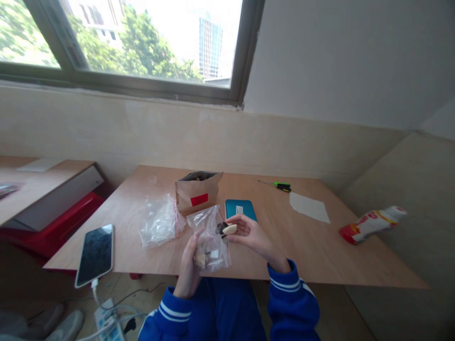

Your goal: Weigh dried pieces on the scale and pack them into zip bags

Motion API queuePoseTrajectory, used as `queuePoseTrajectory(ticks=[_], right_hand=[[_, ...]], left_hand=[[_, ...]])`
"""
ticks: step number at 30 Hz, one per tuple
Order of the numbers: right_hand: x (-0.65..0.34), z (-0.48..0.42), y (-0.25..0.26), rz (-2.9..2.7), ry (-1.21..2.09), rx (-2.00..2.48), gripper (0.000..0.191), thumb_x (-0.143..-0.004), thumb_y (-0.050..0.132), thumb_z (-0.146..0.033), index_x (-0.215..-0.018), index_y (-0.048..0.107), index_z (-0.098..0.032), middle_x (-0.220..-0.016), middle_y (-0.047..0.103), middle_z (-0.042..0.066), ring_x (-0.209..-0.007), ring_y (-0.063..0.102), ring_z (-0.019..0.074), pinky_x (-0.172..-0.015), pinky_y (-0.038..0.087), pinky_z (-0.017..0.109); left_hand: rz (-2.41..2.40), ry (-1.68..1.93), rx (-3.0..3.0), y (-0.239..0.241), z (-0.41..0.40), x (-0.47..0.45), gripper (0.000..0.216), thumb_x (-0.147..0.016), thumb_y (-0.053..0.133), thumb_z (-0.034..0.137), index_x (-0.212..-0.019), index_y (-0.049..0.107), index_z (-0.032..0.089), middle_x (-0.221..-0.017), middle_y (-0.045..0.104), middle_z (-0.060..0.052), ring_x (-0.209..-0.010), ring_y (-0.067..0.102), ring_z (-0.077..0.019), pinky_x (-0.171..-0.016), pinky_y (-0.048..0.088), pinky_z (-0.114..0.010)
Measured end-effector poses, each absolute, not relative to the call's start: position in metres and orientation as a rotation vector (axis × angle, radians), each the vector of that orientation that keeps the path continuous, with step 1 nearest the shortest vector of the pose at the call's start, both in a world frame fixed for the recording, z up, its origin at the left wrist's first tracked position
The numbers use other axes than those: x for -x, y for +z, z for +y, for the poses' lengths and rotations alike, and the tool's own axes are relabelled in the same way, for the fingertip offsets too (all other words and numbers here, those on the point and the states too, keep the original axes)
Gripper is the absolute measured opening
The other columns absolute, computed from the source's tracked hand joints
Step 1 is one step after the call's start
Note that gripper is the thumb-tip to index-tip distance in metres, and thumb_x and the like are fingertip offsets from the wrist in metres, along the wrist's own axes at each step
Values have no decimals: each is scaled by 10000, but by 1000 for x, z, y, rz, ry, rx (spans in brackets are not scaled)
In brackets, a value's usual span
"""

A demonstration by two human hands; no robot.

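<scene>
My left hand [188, 270] is closed around a small clear zip bag [210, 234] with some pale pieces inside, held just above the near table edge. My right hand [249, 234] pinches a small pale piece with a dark end [227, 229] right at the bag's mouth. Behind the bag stands an open brown paper pouch [197, 192] with a red label. A second clear zip bag [159, 220] lies crumpled to the left of it.
On the wooden table [320, 251] are a teal case [240, 208], a smartphone [95, 253] on a cable at the left edge, a green-handled screwdriver [280, 185], a white paper [308, 207] and a lying bottle [371, 222]. A power strip [106, 322] lies on the floor.
</scene>
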State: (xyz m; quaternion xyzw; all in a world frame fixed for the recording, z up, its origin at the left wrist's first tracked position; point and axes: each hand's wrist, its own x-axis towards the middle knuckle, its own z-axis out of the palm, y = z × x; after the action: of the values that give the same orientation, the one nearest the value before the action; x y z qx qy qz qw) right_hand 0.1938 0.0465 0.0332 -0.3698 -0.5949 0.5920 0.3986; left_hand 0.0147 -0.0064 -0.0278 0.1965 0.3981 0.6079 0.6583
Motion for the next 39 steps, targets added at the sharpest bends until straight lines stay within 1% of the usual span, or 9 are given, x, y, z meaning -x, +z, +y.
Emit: queuePoseTrajectory(ticks=[5, 10, 14, 17, 22, 28, 33, 36, 39], right_hand=[[-185, 83, 58, -1463, 1350, 805, 405, -615, 815, -285, -948, 598, -205, -969, 683, 36, -925, 661, 169, -885, 524, 327], [-150, 142, 90, -1375, 897, 664, 392, -687, 763, -338, -1003, 565, -216, -1007, 673, 49, -948, 646, 168, -879, 519, 320], [-126, 176, 98, -1674, 609, 685, 333, -757, 699, -368, -1031, 578, -224, -1025, 661, 46, -935, 636, 173, -857, 516, 328], [-123, 184, 91, -2008, 398, 712, 267, -828, 625, -357, -1055, 610, -218, -1016, 664, 50, -960, 611, 188, -890, 491, 356], [-135, 183, 76, -2193, 184, 750, 290, -928, 470, -358, -1129, 634, -230, -1225, 578, 82, -1173, 497, 205, -1025, 385, 396], [-140, 189, 70, -2236, 255, 791, 412, -936, 396, -452, -838, 722, -220, -1333, 509, 67, -1236, 432, 236, -1073, 313, 431], [-138, 171, 77, -1926, 352, 807, 400, -942, 381, -447, -853, 702, -226, -1232, 551, 82, -1231, 421, 239, -1085, 276, 446], [-140, 142, 82, -1694, 551, 808, 273, -923, 448, -398, -905, 648, -214, -1052, 592, 77, -1084, 529, 213, -1000, 384, 404], [-142, 108, 79, -1735, 1056, 732, 194, -898, 497, -362, -909, 599, -197, -869, 611, 37, -822, 602, 163, -809, 498, 335]], left_hand=[[862, 1377, -317, -27, -5, -11, 547, -813, 565, 476, -1290, 514, 213, -1165, 656, -89, -1074, 611, -240, -866, 511, -343], [905, 1412, -311, -24, -4, -4, 551, -813, 558, 474, -1296, 507, 212, -1183, 646, -102, -1102, 596, -260, -873, 510, -369], [944, 1444, -350, -24, -4, 3, 564, -797, 573, 485, -1287, 515, 213, -1218, 627, -106, -1145, 567, -273, -900, 493, -383], [959, 1474, -362, -24, -5, 8, 549, -798, 575, 485, -1272, 532, 212, -1229, 622, -95, -1160, 555, -247, -902, 486, -330], [969, 1430, -340, -27, -5, 13, 604, -789, 580, 489, -1323, 481, 224, -1139, 661, -107, -886, 662, -222, -669, 533, -298], [966, 1428, -305, -28, -4, 14, 595, -786, 581, 481, -1316, 485, 228, -1141, 660, -97, -884, 661, -214, -655, 536, -289], [962, 1452, -328, -26, -4, 16, 599, -793, 573, 494, -1318, 483, 221, -1153, 653, -105, -966, 646, -233, -747, 538, -320], [956, 1479, -353, -25, -2, 17, 582, -810, 535, 536, -1301, 498, 227, -1159, 650, -104, -1013, 630, -235, -799, 530, -336], [952, 1550, -418, -23, 1, 16, 547, -829, 478, 583, -1259, 537, 248, -1217, 624, -80, -1139, 567, -217, -920, 481, -328]])
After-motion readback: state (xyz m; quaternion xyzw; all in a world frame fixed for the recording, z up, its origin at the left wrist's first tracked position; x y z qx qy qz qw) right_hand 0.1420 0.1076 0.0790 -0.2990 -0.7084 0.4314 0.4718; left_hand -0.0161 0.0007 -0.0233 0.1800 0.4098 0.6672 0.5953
